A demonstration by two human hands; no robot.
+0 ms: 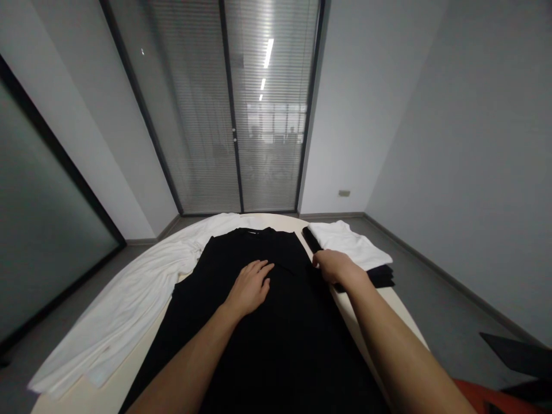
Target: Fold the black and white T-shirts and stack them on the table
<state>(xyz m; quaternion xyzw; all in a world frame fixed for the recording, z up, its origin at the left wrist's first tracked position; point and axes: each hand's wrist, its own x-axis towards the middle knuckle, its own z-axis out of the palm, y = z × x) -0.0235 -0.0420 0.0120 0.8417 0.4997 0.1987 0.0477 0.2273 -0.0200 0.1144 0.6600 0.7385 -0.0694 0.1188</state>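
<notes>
A black T-shirt (276, 345) lies spread on the table, its collar at the far end. Flat on the upper middle of the shirt rests my left hand (250, 286), fingers stretched out and holding nothing. My right hand (335, 265) is closed at the shirt's right edge, with the fingertips curled round the black cloth there. Just beyond it sits a stack of folded clothes, a white garment (351, 244) on top of black ones (379, 276). The right sleeve is partly hidden by my right hand.
A crumpled white garment (129, 293) stretches along the left side of the pale, round-edged table (399, 307). Glass doors with blinds (267, 167) stand behind the table. At the lower right are a red thing (487, 397) and a dark flat piece (517, 353).
</notes>
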